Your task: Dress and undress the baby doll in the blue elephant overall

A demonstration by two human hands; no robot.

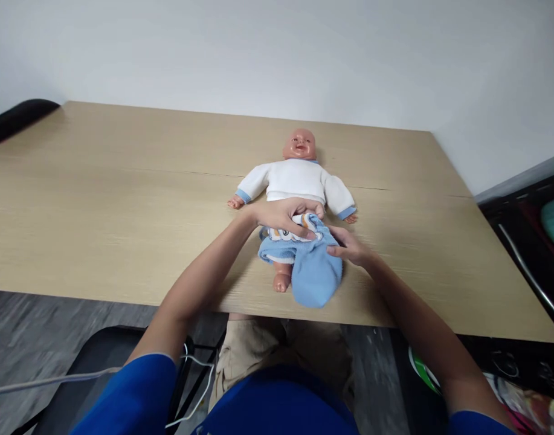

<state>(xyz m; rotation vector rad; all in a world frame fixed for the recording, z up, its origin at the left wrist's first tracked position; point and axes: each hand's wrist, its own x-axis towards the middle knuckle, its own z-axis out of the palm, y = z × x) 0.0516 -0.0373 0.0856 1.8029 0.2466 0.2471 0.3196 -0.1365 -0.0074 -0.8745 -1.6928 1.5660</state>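
A pale wooden table (122, 199) set against a plain white wall fills the view, and a baby doll (297, 175) lies face-up on it, head toward the wall and feet toward the person seated at the near edge. The left hand (283, 215) is closed over the waistband of the light blue trousers (306, 257) at the doll's middle, thumb and fingers pinching the patterned band, while the right hand (349, 244) presses just beside that hold, fingers curled onto the blue cloth at the doll's hip (whether it truly grips the fabric or only pins it cannot be told from here). One trouser leg hangs slack and empty below the two hands, and a bare foot (281, 281) pokes out just beneath the left hand's hold. The likely trouble, judging from the pose: a tug at the waistband could drag the light doll toward the table edge, which lies close below the hands, or bunch the cloth against the white sweater (297, 180) just above the grip; the loose leg could also twist and snag the foot. Well off to the right of the hands sits dark clutter by the wall; a black chair (99, 356) and a white cable (54, 379) lie below, near the person's blue sleeve. Nothing on the tabletop stands between the hands and the doll.
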